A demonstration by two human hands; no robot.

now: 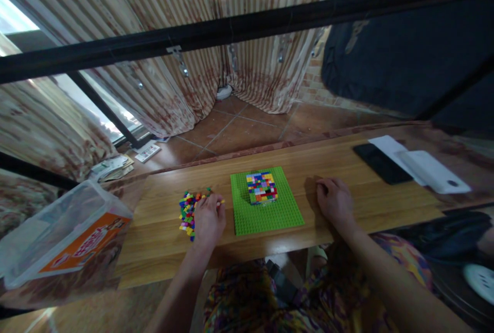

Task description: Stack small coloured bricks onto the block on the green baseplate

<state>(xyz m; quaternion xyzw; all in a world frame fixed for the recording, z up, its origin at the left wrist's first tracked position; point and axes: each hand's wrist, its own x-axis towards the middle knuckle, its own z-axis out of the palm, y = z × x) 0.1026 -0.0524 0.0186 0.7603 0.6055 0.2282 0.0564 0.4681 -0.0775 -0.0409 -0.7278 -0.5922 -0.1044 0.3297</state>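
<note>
Bends the fingers of the left hand down at the right side of the pile of loose bricks, looking only slightly parted; shows a yellow piece just beside the fingertips, impossible to say whether pinched or lying loose. Could drop so small a piece through an off-centre pinch, or scatter the pile through a careless sweep of the wrist. Curls the right hand loosely on the table, with nothing visible in it, the palm hidden. Has, between both hands, a green baseplate bearing a multicoloured block toward its far edge. Might loosen bricks there by pressing unevenly, or skew the baseplate by bumping it. Has, farther out, a plastic box at left and a black slab at right.
</note>
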